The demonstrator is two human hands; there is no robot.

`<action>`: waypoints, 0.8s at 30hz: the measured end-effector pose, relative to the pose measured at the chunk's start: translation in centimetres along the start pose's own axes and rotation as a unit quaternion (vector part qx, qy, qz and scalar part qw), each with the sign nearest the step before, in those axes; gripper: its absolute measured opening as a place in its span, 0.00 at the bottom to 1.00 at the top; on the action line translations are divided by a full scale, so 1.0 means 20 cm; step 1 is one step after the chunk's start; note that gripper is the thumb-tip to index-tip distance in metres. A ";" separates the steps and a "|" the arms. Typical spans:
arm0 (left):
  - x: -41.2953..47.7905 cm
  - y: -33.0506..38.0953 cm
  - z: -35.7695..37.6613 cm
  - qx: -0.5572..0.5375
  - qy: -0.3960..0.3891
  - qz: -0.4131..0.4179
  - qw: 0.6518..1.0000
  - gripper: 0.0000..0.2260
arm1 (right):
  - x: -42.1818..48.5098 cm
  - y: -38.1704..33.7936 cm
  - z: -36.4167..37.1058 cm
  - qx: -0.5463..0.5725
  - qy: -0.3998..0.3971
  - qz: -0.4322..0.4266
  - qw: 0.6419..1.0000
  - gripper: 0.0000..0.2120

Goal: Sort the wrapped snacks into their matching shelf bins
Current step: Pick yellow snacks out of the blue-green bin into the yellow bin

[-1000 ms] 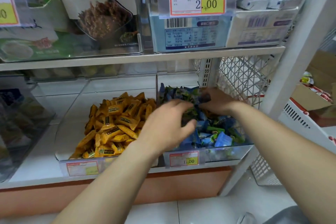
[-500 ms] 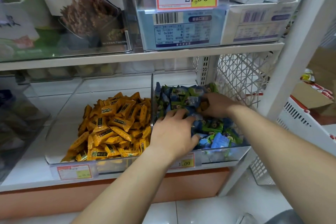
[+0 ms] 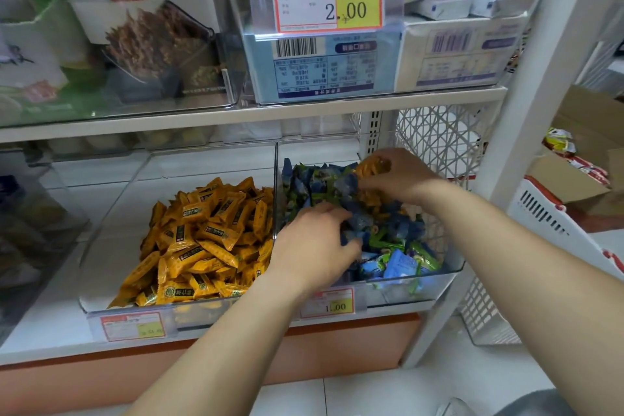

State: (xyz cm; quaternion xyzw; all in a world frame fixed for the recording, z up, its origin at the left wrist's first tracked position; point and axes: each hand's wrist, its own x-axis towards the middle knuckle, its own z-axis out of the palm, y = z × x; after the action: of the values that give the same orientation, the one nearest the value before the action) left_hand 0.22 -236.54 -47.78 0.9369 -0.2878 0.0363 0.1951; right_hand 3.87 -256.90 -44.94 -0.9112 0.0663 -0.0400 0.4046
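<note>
Head view: right hand [image 3: 401,179] fingers pinch orange snacks [image 3: 371,167] over the right bin [image 3: 454,275]; left hand [image 3: 314,246] fingers curl into blue snacks [image 3: 398,263], grip unclear

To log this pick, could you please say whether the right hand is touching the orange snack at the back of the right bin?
Touching: the head view shows the right hand pinching the orange snack with its fingers.
</note>
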 end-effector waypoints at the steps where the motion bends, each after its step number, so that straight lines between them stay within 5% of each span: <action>1: 0.01 0.00 -0.01 -0.047 0.024 -0.008 0.999 0.23 | -0.02 -0.03 -0.01 0.058 0.015 0.010 0.998 0.13; 7: 0.03 0.00 -0.05 -0.302 0.122 -0.056 0.944 0.30 | -0.16 -0.14 0.00 0.359 -0.102 0.004 0.928 0.20; 10: 0.03 0.01 -0.07 -0.419 0.119 -0.065 0.898 0.28 | -0.19 -0.19 0.04 0.397 -0.121 -0.005 0.910 0.21; 14: 0.04 0.01 -0.12 -0.530 0.128 -0.079 0.835 0.18 | -0.18 -0.22 0.09 0.392 -0.073 -0.023 0.917 0.08; 16: 0.03 0.01 -0.13 -0.552 0.145 -0.084 0.817 0.11 | -0.18 -0.24 0.13 0.380 -0.042 -0.031 0.923 0.03; 20: 0.02 0.01 -0.14 -0.547 0.145 -0.088 0.820 0.17 | -0.18 -0.29 0.19 0.328 -0.006 -0.014 0.945 0.10; 24: 0.04 -0.03 -0.16 -0.538 0.174 -0.118 0.816 0.13 | -0.19 -0.35 0.20 0.431 -0.106 0.050 0.895 0.17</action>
State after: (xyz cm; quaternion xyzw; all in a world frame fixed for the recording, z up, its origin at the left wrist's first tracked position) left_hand 1.25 -235.28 -44.89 0.6872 -0.1096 0.0144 0.7180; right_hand 1.22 -248.70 -42.53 -0.6417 0.0448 0.0521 0.7638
